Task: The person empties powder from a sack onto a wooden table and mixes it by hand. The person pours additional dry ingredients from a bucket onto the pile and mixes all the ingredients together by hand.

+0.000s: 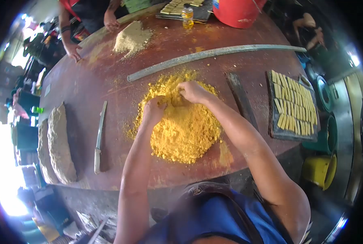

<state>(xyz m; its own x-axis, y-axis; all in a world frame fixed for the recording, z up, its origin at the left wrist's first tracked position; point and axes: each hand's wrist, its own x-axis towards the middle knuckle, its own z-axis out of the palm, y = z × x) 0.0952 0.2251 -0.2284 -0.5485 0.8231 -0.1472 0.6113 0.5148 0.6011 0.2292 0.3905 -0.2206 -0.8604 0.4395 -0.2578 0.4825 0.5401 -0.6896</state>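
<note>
Fingers [181,87] bent, both hands, tips in yellow crumb pile's [185,136] far half; pile's on the table [84,89]. From my remote feed, can't tell if they're gripping any. L hand [153,112] over pile's left side, R hand [192,92] over far middle. Knife [99,137] left of pile, long strip [214,53] beyond, dark board [285,134] w/ pale sticks [294,105] right.

I've got a red-brn tbl [246,36] w/ curved edge, grey flr [80,201] below, v. bright light [4,162] along L side, greyish panel [346,134] far R.
</note>
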